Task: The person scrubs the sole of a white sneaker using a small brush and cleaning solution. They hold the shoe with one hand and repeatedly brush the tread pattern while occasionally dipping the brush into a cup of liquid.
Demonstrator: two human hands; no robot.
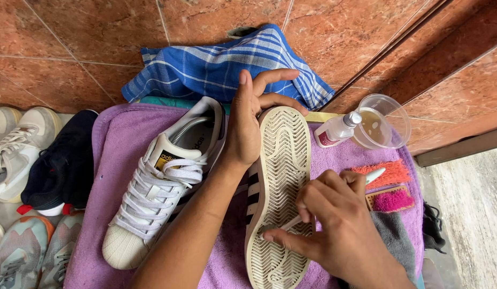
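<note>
Sneaker (280, 176), white w/ black side stripes, stands on its side edge on the purple towel (114, 144), ribbed sole turned up toward the camera. Long axis runs near-vertical in view, slightly tilted: one end up by the blue plaid cloth (216, 67), other end at the bottom edge of frame. Can't tell for sure which end is toe vs heel from the sole alone.

Left hand (248, 120) grasps the sneaker's upper end, palm against the side, fingers curled over the top rim. Right hand (334, 225) is clenched around a thin white brush handle (374, 175), pinched between thumb and fingers; the tip touches the sole's grooves in the lower half. Bristle end is hidden under the fingers.

Second sneaker (157, 187), same kind, white w/ white laces, sits upright just left of the first on the towel, toe cap pointing lower-left, tongue w/ a gold-and-black label.

Right side of towel: small spray bottle (336, 130) lying on its side, nozzle toward a clear plastic cup (384, 120) holding a little liquid. Below them an orange bristle brush (393, 171) and a pink bristle brush (393, 200), near each other, plus a grey cloth (393, 235) partly under the right wrist.

Far left, off the towel: a black shoe (64, 166) and grey-white shoes (16, 150) on the floor. Reddish-brown tiles (72, 32) behind.
</note>
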